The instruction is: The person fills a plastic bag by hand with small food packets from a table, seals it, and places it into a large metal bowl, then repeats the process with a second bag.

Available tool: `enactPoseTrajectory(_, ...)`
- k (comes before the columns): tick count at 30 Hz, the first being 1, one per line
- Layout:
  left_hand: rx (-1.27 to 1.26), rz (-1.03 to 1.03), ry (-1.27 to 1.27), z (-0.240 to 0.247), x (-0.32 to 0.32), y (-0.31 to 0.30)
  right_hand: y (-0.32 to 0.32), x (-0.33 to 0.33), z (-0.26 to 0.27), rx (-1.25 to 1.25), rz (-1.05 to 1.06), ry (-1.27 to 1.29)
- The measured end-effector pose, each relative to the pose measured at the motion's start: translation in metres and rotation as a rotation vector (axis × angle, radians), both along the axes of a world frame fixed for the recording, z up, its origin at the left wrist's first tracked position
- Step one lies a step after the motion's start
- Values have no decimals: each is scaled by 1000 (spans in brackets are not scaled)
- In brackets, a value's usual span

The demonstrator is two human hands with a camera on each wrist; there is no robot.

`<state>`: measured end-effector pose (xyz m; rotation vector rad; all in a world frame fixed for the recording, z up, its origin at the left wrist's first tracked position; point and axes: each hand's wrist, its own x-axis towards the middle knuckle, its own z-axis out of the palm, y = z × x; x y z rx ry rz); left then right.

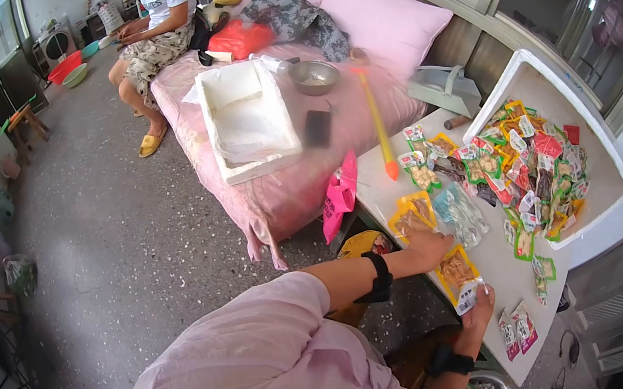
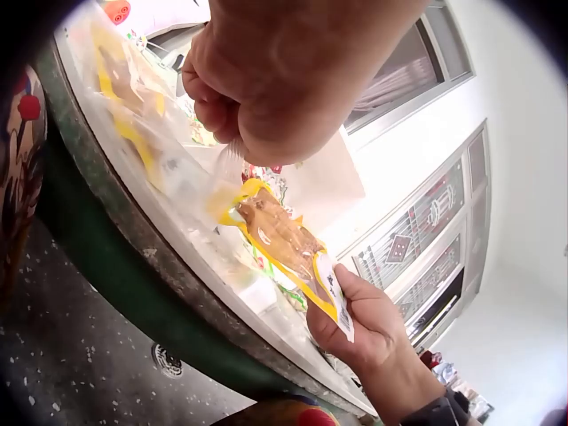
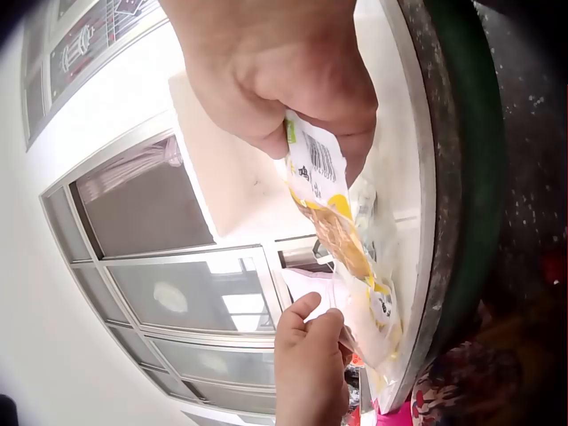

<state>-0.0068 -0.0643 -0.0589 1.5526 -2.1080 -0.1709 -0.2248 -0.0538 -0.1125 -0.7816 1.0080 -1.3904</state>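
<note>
A yellow-edged food packet [image 1: 457, 273] with brown contents behind its clear window is held over the table's near edge. My right hand [image 1: 478, 307] grips its white, barcoded end between thumb and fingers. At the other end, my left hand [image 1: 428, 249] is curled, pinching clear plastic film [image 2: 229, 164] just above the packet's top in the left wrist view. In the right wrist view, the left hand [image 3: 311, 359] has its thumb and forefinger together on the film. A second yellow packet [image 1: 413, 215] lies beside the left hand, near some clear plastic bags [image 1: 459, 216].
A white foam box [image 1: 593, 174] full of small snack packets leans at the table's far side. Two pink-white sachets [image 1: 518, 331] lie right. Behind stand a pink-covered bed [image 1: 198, 172], an empty foam box [image 1: 246, 115] and a metal bowl [image 1: 314, 77]. Another person [image 1: 159, 31] sits there.
</note>
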Motion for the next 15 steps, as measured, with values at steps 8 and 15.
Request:
enactPoseTrajectory(8, -129, -180, 44, -34, -9, -13, -9, 20, -4, 38, 133, -113)
enactPoseTrajectory(15, -126, -210, 63, -18, -6, -8, -17, 52, -8, 79, 174, -133)
